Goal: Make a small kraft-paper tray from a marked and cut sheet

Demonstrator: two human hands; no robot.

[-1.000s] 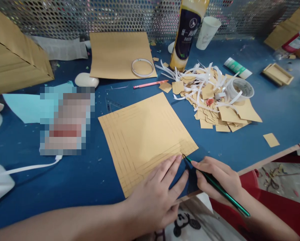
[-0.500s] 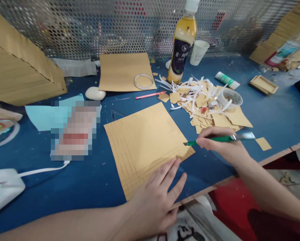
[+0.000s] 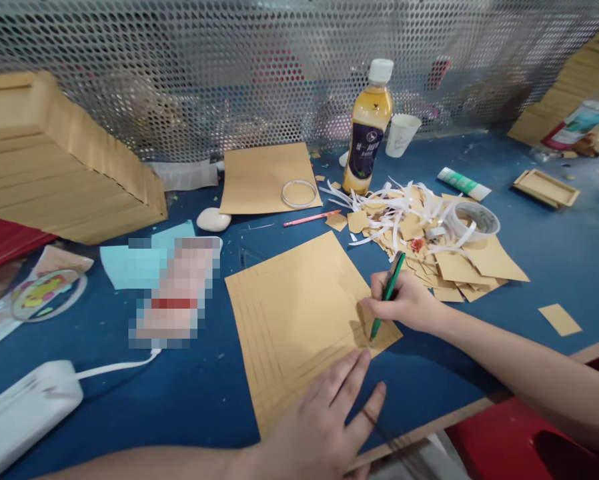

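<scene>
A tan paper sheet point(image 3: 299, 300) with pencil lines along its left and lower edges lies flat on the blue table. My left hand point(image 3: 324, 407) rests on its lower edge with the fingers spread and nothing held. Above the sheet's right corner, my right hand point(image 3: 404, 300) grips a green craft knife point(image 3: 389, 288), held steeply with its tip down at the paper near my left fingertips. Behind my right hand lies a heap of tan scraps and white paper strips point(image 3: 397, 207).
A drink bottle point(image 3: 367, 133), paper cup point(image 3: 402, 135), tape roll point(image 3: 472, 221) and glue tube point(image 3: 463, 183) stand or lie behind. At the left are a phone point(image 3: 179, 287), blue paper point(image 3: 129, 267), a white power bank point(image 3: 34, 413) and stacked tan card point(image 3: 69, 160).
The knife has turned from nearly level to steep, its tip now lower, at the sheet. My right hand has moved a little left. My left hand stays on the paper; the view has shifted.
</scene>
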